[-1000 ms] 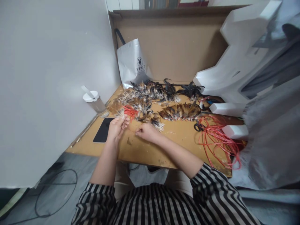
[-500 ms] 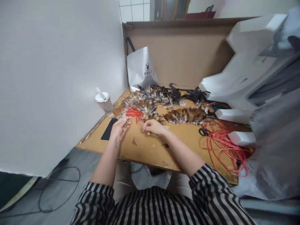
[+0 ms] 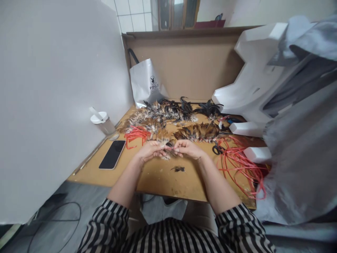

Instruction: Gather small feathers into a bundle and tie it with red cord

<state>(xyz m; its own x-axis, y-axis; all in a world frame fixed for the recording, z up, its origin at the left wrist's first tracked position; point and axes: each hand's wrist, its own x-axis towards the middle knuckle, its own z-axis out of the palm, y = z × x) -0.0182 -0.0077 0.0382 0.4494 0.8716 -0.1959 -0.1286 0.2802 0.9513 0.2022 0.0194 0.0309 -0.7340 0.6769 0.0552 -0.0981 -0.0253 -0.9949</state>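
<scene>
btwn l grip (image 3: pixel 150 150)/r grip (image 3: pixel 190 149), red strip (image 3: pixel 169 148)

head view | from wearer's head | forward, downward | near table (image 3: pixel 158 179)

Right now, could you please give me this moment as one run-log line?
left hand, right hand: pinching, close together | between: apparently a thin reddish strand | nearer edge: feather tuft | left: phone | right: red strips

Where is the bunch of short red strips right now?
In the head view, the bunch of short red strips lies left of centre on the table, beside the brown feathers, just beyond the left hand and near the smartphone.
</scene>
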